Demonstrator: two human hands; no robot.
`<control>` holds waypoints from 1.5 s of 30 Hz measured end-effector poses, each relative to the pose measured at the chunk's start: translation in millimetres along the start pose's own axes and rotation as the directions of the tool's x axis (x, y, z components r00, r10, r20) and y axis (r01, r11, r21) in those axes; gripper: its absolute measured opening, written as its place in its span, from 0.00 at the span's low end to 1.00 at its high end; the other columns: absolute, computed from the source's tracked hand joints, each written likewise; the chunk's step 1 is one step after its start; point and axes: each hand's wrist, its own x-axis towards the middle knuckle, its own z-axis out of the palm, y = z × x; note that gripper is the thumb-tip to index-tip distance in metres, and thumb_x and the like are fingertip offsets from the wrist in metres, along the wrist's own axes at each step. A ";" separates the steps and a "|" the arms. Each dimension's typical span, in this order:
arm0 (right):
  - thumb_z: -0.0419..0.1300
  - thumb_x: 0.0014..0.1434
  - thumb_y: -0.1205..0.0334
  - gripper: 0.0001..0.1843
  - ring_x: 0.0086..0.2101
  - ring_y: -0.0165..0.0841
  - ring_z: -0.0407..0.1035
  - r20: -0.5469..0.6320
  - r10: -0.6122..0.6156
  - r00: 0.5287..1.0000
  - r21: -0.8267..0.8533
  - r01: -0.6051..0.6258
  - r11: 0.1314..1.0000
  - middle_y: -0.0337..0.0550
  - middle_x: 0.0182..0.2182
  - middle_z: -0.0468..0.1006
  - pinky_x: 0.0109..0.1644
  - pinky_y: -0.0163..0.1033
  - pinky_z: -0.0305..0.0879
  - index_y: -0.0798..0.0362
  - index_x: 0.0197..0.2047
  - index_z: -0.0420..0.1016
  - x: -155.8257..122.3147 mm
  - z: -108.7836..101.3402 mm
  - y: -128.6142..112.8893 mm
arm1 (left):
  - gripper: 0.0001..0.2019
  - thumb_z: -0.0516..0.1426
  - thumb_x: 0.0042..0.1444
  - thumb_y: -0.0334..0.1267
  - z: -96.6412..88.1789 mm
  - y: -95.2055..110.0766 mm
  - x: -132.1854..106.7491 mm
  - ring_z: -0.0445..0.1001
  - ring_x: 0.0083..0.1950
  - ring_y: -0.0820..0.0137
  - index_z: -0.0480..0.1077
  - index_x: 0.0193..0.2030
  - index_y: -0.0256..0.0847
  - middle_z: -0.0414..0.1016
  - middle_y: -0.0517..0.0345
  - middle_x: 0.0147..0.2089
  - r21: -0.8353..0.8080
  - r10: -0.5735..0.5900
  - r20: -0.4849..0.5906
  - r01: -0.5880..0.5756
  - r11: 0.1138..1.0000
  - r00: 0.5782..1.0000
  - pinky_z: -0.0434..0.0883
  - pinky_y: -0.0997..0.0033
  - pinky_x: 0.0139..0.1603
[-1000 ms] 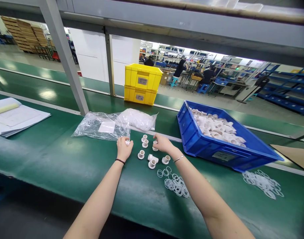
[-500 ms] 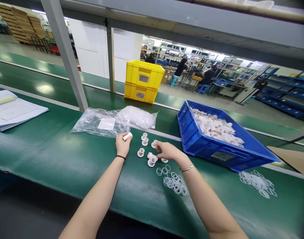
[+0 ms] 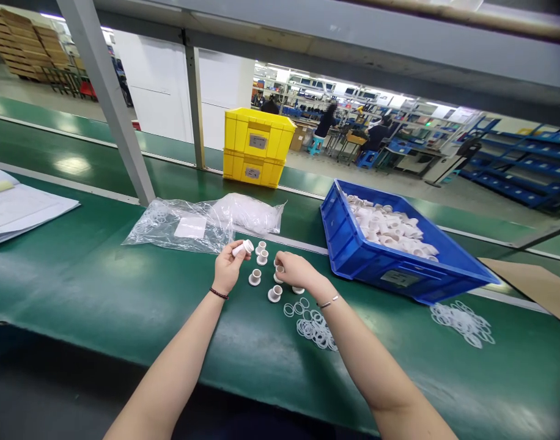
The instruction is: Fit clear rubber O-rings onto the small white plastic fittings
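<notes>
In my left hand [image 3: 227, 269] I grip a white flanged pipe fitting [image 3: 242, 247], held tilted with its rim towards the right. My right hand [image 3: 294, 269] is closed, its fingertips at the top of another white fitting [image 3: 279, 277] that stands on the green work surface. More short flanged fittings stand around the hands, among them an upright fitting [image 3: 255, 277] and a nearer fitting [image 3: 275, 294]. A pile of clear sealing rings [image 3: 315, 330] lies below my right wrist, with a few loose rings beside it.
A blue crate [image 3: 376, 269] full of white fittings stands at right, a second ring pile [image 3: 463, 322] in front of it. Clear plastic bags [image 3: 188, 226] lie behind my left hand. Stacked yellow crates [image 3: 257, 146], a metal post [image 3: 108, 98] and papers [image 3: 27, 205] are farther back and left.
The fitting in my left hand now shows its flanged end. My right fingers have moved slightly up and left; the fitting lying on its side beneath them is no longer seen lying there.
</notes>
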 end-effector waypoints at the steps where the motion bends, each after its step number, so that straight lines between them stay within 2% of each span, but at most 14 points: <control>1: 0.58 0.49 0.67 0.10 0.31 0.31 0.67 -0.006 -0.003 1.000 0.007 0.003 1.000 0.43 0.35 0.74 0.30 0.33 0.53 0.52 0.37 0.67 0.1 0.9 0.3 | 0.20 0.60 0.51 0.47 1.1 4.0 -3.2 0.76 0.34 0.68 0.69 0.46 0.35 0.76 0.52 0.39 -0.044 -0.024 0.063 0.026 0.999 0.998 0.74 0.63 0.40; 4: 0.61 0.51 0.59 0.11 0.34 0.32 0.68 -0.069 -0.004 0.998 0.080 0.009 0.997 0.43 0.35 0.74 0.33 0.33 0.57 0.53 0.38 0.67 -6.0 0.6 9.4 | 0.18 0.58 0.54 0.48 2.8 16.9 -14.2 0.76 0.34 0.64 0.69 0.44 0.36 0.76 0.51 0.36 -0.138 -0.129 0.367 0.191 0.972 0.921 0.74 0.59 0.39; 7: 0.60 0.53 0.49 0.17 0.34 0.32 0.69 -0.189 0.082 0.979 0.266 -0.029 0.963 0.43 0.36 0.75 0.35 0.35 0.61 0.52 0.38 0.67 -25.6 -0.5 31.7 | 0.18 0.56 0.55 0.49 7.6 27.7 -26.3 0.76 0.37 0.63 0.70 0.43 0.35 0.76 0.49 0.36 -0.021 -0.198 0.695 0.295 0.955 0.691 0.73 0.59 0.40; 10: 0.58 0.54 0.44 0.20 0.28 0.30 0.70 -0.130 0.242 0.961 0.487 -0.151 0.860 0.42 0.35 0.75 0.29 0.34 0.63 0.51 0.40 0.66 -51.2 6.2 56.4 | 0.16 0.56 0.56 0.47 18.5 29.6 -37.6 0.74 0.43 0.64 0.72 0.43 0.36 0.75 0.49 0.41 0.207 -0.248 0.838 0.138 0.969 0.486 0.70 0.63 0.46; 12: 0.55 0.56 0.42 0.20 0.25 0.30 0.70 -0.022 0.319 0.948 0.596 -0.244 0.765 0.42 0.33 0.75 0.23 0.32 0.63 0.51 0.40 0.65 -63.0 15.8 66.5 | 0.14 0.54 0.58 0.46 26.7 25.9 -43.5 0.72 0.46 0.65 0.72 0.44 0.38 0.75 0.51 0.43 0.315 -0.290 0.847 0.017 0.949 0.445 0.67 0.65 0.50; 15: 0.50 0.59 0.42 0.20 0.25 0.30 0.71 0.061 0.377 0.924 0.717 -0.303 0.628 0.42 0.31 0.75 0.22 0.32 0.66 0.51 0.39 0.64 -63.9 32.2 66.8 | 0.14 0.50 0.61 0.44 34.8 17.6 -48.0 0.70 0.47 0.65 0.71 0.43 0.39 0.74 0.53 0.45 0.391 -0.300 0.821 -0.096 0.915 0.486 0.65 0.67 0.51; 20: 0.49 0.61 0.45 0.18 0.31 0.31 0.72 0.045 0.351 0.935 0.888 -0.198 0.415 0.45 0.33 0.75 0.32 0.35 0.71 0.51 0.40 0.65 -40.5 43.3 51.3 | 0.11 0.50 0.60 0.41 35.6 6.8 -46.1 0.69 0.47 0.66 0.69 0.44 0.41 0.72 0.54 0.46 0.467 -0.262 0.714 -0.162 0.869 0.649 0.63 0.67 0.50; 22: 0.47 0.62 0.47 0.17 0.34 0.31 0.72 0.021 0.334 0.942 0.900 -0.163 0.404 0.46 0.38 0.74 0.33 0.35 0.71 0.51 0.42 0.66 -36.6 41.8 52.7 | 0.11 0.52 0.58 0.40 35.2 3.4 -46.6 0.69 0.46 0.65 0.70 0.45 0.41 0.72 0.54 0.45 0.504 -0.270 0.646 -0.133 0.853 0.714 0.63 0.66 0.50; 24: 0.46 0.62 0.50 0.16 0.36 0.32 0.71 0.004 0.329 0.944 0.858 -0.173 0.483 0.46 0.39 0.73 0.33 0.36 0.70 0.50 0.43 0.68 -39.8 40.5 60.9 | 0.13 0.51 0.59 0.40 36.4 0.2 -49.4 0.68 0.48 0.65 0.69 0.48 0.41 0.72 0.53 0.48 0.491 -0.277 0.595 -0.068 0.868 0.755 0.62 0.66 0.51; 28: 0.55 0.57 0.59 0.12 0.37 0.34 0.68 -0.049 0.179 0.983 0.579 -0.118 0.807 0.45 0.37 0.72 0.43 0.40 0.66 0.51 0.43 0.74 -61.4 46.9 83.2 | 0.18 0.49 0.60 0.45 44.3 -5.0 -59.9 0.68 0.43 0.68 0.67 0.54 0.42 0.71 0.53 0.48 0.341 -0.336 0.573 0.155 0.927 0.747 0.64 0.70 0.44; 31: 0.62 0.51 0.62 0.15 0.41 0.35 0.66 -0.100 0.049 0.994 0.443 0.000 0.896 0.44 0.39 0.70 0.48 0.41 0.62 0.50 0.44 0.76 -78.8 58.4 89.8 | 0.19 0.51 0.58 0.50 53.2 -6.0 -70.0 0.65 0.31 0.73 0.68 0.49 0.40 0.70 0.56 0.36 0.196 -0.461 0.536 0.427 0.883 0.708 0.61 0.75 0.30; 34: 0.63 0.51 0.63 0.08 0.41 0.35 0.65 -0.184 0.066 0.981 0.436 0.021 0.899 0.43 0.37 0.70 0.47 0.40 0.61 0.50 0.37 0.77 -86.9 67.6 88.9 | 0.19 0.56 0.54 0.52 64.0 -3.2 -79.4 0.61 0.25 0.78 0.66 0.45 0.39 0.65 0.62 0.29 0.059 -0.535 0.534 0.602 0.796 0.655 0.56 0.78 0.25; 40: 0.57 0.55 0.65 0.03 0.33 0.33 0.66 -0.306 0.081 0.949 0.489 0.084 0.868 0.38 0.29 0.70 0.38 0.38 0.61 0.51 0.30 0.69 -87.6 73.9 91.2 | 0.18 0.57 0.54 0.52 98.8 4.7 -85.0 0.61 0.25 0.79 0.65 0.39 0.37 0.64 0.63 0.27 0.083 -0.534 0.517 0.582 0.809 0.669 0.57 0.78 0.26; 45: 0.47 0.63 0.57 0.06 0.27 0.31 0.67 -0.372 0.343 0.863 0.766 0.077 0.639 0.36 0.26 0.69 0.33 0.37 0.63 0.49 0.36 0.59 -92.7 79.9 94.3 | 0.19 0.61 0.49 0.49 124.6 -3.3 -81.4 0.65 0.26 0.78 0.60 0.38 0.39 0.67 0.63 0.30 0.107 -0.468 0.503 0.485 0.868 0.727 0.59 0.78 0.27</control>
